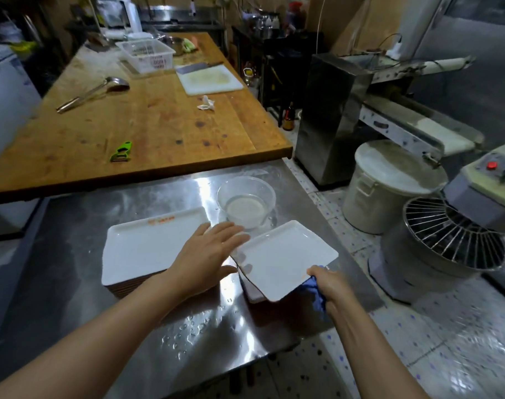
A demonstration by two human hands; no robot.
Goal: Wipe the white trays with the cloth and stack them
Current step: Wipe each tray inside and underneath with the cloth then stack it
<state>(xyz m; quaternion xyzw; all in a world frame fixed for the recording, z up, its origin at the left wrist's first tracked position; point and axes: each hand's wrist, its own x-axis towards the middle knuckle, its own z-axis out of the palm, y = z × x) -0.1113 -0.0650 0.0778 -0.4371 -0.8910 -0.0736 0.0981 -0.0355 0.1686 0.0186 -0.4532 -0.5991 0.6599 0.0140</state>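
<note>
A stack of white trays with orange lettering on the far rim sits on the steel table. To its right, one white tray is lifted and tilted above a smaller pile. My right hand grips this tray's near right corner together with a blue cloth. With fingers straight, my left hand is spread between the stack and the tilted tray, fingertips at the tray's left edge.
A clear bowl holding water stands just behind the trays. Water drops lie on the steel near the front edge. A wooden table behind carries a green peeler, ladle, basket and cutting board. A mixer and bucket stand at right.
</note>
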